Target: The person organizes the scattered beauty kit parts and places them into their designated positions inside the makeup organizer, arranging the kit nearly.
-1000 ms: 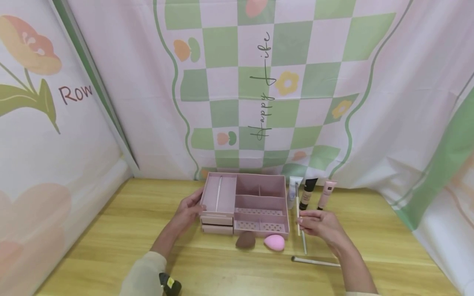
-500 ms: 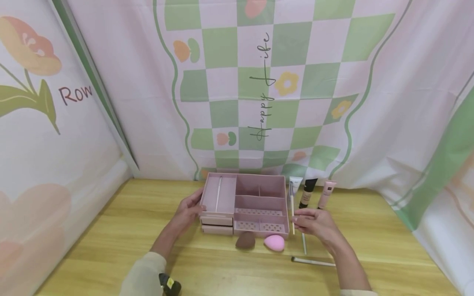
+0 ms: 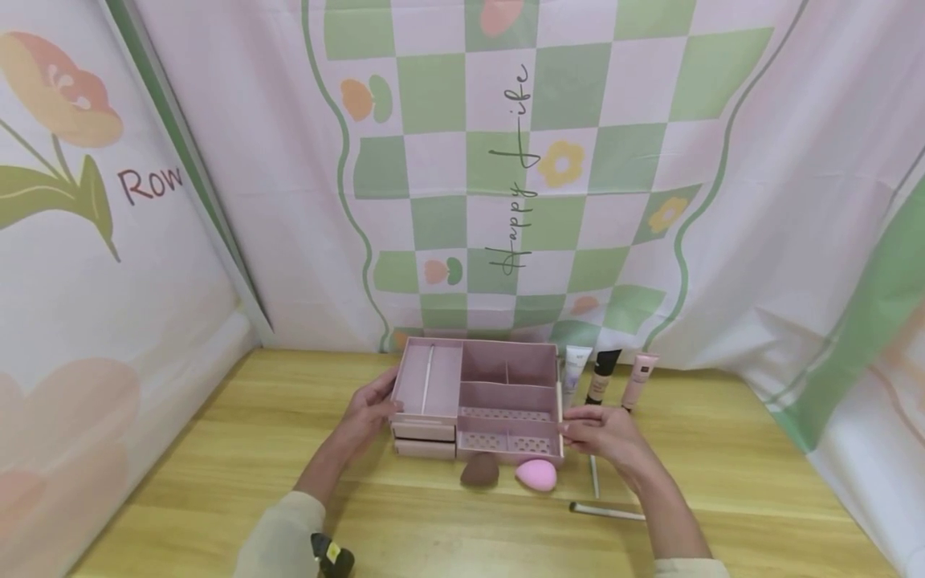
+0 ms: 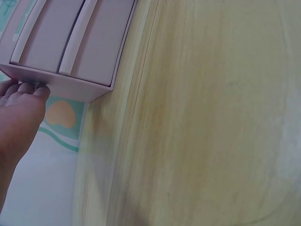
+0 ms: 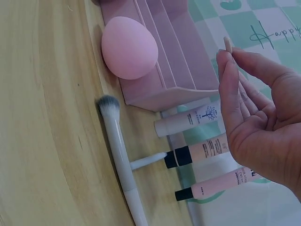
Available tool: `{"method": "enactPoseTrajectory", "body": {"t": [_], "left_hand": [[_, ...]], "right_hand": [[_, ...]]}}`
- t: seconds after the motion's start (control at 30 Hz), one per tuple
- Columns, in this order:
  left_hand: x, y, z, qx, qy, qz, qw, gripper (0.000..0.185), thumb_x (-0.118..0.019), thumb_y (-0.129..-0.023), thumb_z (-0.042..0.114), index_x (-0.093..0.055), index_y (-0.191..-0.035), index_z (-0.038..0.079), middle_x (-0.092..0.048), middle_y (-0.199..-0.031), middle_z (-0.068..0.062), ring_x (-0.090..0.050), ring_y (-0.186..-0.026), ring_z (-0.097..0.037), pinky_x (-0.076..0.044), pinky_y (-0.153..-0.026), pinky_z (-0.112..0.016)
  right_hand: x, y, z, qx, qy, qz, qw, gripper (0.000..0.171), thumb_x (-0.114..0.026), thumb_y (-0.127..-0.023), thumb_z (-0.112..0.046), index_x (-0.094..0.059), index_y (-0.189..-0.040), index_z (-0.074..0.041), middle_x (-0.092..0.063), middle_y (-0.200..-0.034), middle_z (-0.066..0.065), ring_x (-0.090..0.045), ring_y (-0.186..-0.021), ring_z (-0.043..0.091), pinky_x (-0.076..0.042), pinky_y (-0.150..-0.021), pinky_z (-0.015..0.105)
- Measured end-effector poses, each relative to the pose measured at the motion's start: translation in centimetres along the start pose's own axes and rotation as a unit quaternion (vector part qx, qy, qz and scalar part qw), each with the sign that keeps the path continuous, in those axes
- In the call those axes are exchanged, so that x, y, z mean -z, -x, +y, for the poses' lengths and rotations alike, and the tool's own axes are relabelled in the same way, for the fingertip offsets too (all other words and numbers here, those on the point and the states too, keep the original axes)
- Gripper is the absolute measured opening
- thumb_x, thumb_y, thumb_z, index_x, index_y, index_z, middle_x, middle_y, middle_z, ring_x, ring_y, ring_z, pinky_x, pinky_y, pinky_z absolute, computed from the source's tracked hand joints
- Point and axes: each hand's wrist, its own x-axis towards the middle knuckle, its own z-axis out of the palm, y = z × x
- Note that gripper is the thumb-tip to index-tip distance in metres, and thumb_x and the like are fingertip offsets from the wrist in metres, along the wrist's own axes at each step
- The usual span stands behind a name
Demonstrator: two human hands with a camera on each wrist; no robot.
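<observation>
A slim makeup brush (image 3: pixel 560 395) is held at the right side of the pink cosmetics organizer (image 3: pixel 507 355), its pale handle seen along the organizer's right edge; whether that edge is touched cannot be told. The handle is pinched between the thumb and forefinger of the right hand (image 3: pixel 605 437), with no gap left around it. The remaining fingers are folded loosely toward the palm, and the forearm is brought in from the organizer's front right. By the left hand (image 3: pixel 367 413) nothing is grasped outright: its fingers are laid against the organizer's left wall, slightly bent, and its thumb is rested near the top edge at the front.

A thin white-handled brush (image 3: pixel 428 377) is laid lengthwise on the organizer's top left, above two drawers (image 3: pixel 424 449). Close before the organizer's front, a brown makeup sponge (image 3: pixel 480 470) and a pink makeup sponge (image 3: pixel 536 475) are set side by side. To its right, a white tube (image 3: pixel 576 365), a black-and-beige tube (image 3: pixel 601 377) and a pink tube (image 3: pixel 639 377) are stood in a row. Toward its front right, a grey-bristled brush (image 5: pixel 117 141) is laid on the wood-grained table (image 3: pixel 289 441), crossed by a thin white handle (image 5: pixel 148 161).
</observation>
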Motion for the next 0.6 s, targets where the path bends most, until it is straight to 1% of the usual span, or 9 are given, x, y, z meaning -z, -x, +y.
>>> {"method": "enactPoseTrajectory", "body": {"t": [0.03,0.23,0.43,0.6], "left_hand": [[0.0,0.0,0.0,0.0,0.001,0.0,1.0,0.073,-0.045,-0.095,-0.006,-0.011,-0.16,-0.004,-0.002,-0.172,-0.021,-0.005,-0.16,-0.038,-0.017,-0.127,-0.04],[-0.1,-0.1,-0.1,-0.006,0.006,0.0,1.0,0.074,-0.044,-0.094,-0.007,-0.01,-0.16,-0.006,-0.002,-0.171,-0.022,-0.004,-0.16,-0.038,-0.015,-0.128,-0.04],[-0.1,-0.1,0.0,-0.005,0.003,0.006,1.0,0.074,-0.045,-0.094,-0.007,-0.011,-0.16,-0.006,-0.003,-0.171,-0.022,-0.005,-0.16,-0.038,-0.016,-0.127,-0.04],[0.0,-0.1,0.0,-0.002,-0.002,0.005,1.0,0.073,-0.045,-0.095,-0.006,-0.012,-0.16,-0.004,-0.004,-0.172,-0.021,-0.006,-0.16,-0.038,-0.017,-0.127,-0.041]], "right_hand": [[-0.1,-0.1,0.0,0.0,0.001,-0.001,1.0,0.047,-0.068,-0.091,-0.005,-0.054,-0.127,0.021,-0.078,-0.093,0.001,-0.07,-0.076,0.004,-0.065,-0.077,0.022],[-0.7,-0.1,-0.5,-0.005,0.006,-0.009,1.0,0.047,-0.068,-0.091,-0.005,-0.054,-0.128,0.02,-0.078,-0.098,0.007,-0.07,-0.078,0.006,-0.065,-0.079,0.024],[-1.5,-0.2,-0.8,-0.008,0.004,-0.01,1.0,0.046,-0.068,-0.091,-0.005,-0.055,-0.128,0.018,-0.077,-0.095,0.004,-0.07,-0.077,0.007,-0.066,-0.078,0.025],[-2.2,-0.5,-0.9,-0.003,0.009,-0.01,1.0,0.043,-0.069,-0.09,-0.006,-0.058,-0.126,0.017,-0.077,-0.091,0.001,-0.069,-0.075,0.007,-0.065,-0.074,0.025]]}}
